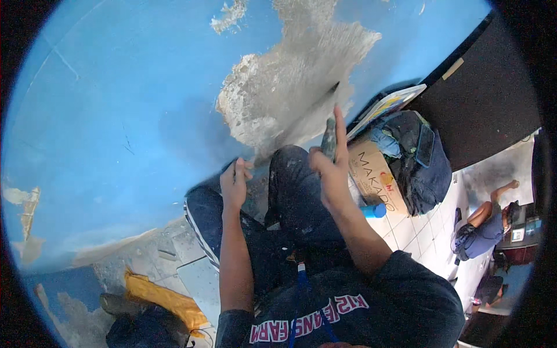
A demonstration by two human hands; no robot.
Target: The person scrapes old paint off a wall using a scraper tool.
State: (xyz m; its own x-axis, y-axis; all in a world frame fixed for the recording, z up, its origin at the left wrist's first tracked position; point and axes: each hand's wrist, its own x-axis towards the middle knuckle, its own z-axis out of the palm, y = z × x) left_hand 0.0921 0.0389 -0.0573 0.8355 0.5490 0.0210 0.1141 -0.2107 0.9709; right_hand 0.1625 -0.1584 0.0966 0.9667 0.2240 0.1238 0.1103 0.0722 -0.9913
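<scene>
In front of me a blue wall (145, 75) carries a large bare grey patch (290, 81) with ragged, peeling edges. My right hand (332, 165) is closed around the dark, stained handle (329, 138) of a scraper-like hand tool, its index finger stretched along it toward the wall. A dark thin edge shows beyond the fingertip against the patch; the blade's shape cannot be made out. My left hand (235, 181) hovers near my left knee below the patch, fingers loosely bent and apart, with nothing seen in it.
To the right stand a cardboard box (374, 177), dark cloth or a bag (429, 168) and a blue-capped bottle (374, 211) on white tiles. A dark panel (481, 75) rises behind. Lower left lie a yellow cloth (165, 298) and a dark bag. Another person (484, 229) sits far right.
</scene>
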